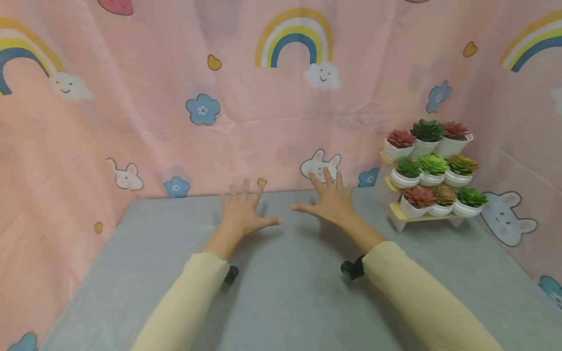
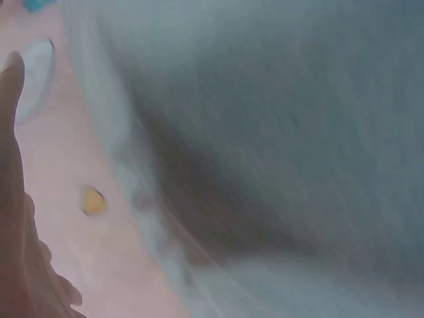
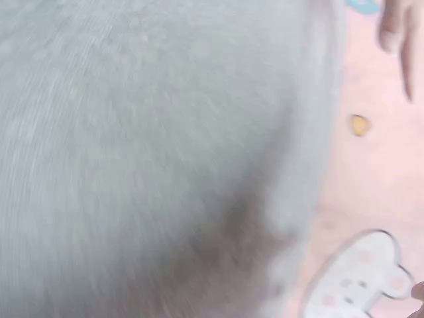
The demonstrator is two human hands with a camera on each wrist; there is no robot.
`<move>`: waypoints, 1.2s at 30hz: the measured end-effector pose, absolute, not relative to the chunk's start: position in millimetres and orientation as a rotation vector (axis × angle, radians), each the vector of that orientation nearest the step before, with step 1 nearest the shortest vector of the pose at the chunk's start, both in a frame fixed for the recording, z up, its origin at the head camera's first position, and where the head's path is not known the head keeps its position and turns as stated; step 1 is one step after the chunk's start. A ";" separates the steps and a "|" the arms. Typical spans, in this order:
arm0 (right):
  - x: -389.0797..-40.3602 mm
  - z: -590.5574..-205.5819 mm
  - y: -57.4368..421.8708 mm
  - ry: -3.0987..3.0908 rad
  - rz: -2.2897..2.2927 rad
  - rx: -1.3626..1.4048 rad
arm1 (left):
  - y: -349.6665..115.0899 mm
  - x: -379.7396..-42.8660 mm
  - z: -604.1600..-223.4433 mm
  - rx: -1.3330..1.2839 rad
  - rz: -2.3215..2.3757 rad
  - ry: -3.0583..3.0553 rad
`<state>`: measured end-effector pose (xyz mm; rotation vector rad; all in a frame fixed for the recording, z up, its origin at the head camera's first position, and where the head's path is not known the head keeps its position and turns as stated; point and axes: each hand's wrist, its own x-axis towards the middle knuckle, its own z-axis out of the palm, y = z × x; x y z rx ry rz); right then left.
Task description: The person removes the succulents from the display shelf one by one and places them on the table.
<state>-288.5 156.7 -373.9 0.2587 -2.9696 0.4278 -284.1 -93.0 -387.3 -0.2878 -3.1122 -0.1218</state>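
Observation:
Both hands hover above the grey tabletop [image 1: 281, 292], fingers spread and straight, holding nothing. My left hand [image 1: 241, 214] is left of the middle, its thumb pointing right. Facing it, my right hand [image 1: 333, 200] has its thumb pointing left, and a gap separates the two thumbs. Their shadows fall on the surface beneath. In the left wrist view, part of the left hand [image 2: 16, 218] runs along the left edge over blurred grey cloth. Fingers [image 3: 392, 30] show at the top right of the right wrist view; which hand they belong to I cannot tell.
A small tiered stand [image 1: 421, 218] with several potted succulents [image 1: 432, 165] stands at the back right of the table. Behind and at the sides hangs a pink curtain [image 1: 263, 136] printed with rainbows, flowers and rabbits. Dark wrist devices [image 1: 352, 268] sit under the sleeves.

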 end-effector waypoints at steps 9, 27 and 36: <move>-254.6 -340.5 217.1 -2.430 0.617 0.419 | -22.4 -271.3 -362.3 -0.545 -0.457 -3.008; -215.2 -349.7 357.1 -1.678 0.862 0.021 | 100.3 -259.6 -358.0 -0.716 -1.462 -2.633; -216.4 -385.8 409.0 -1.760 1.105 -0.255 | 166.1 -261.1 -383.8 -0.661 -1.742 -2.530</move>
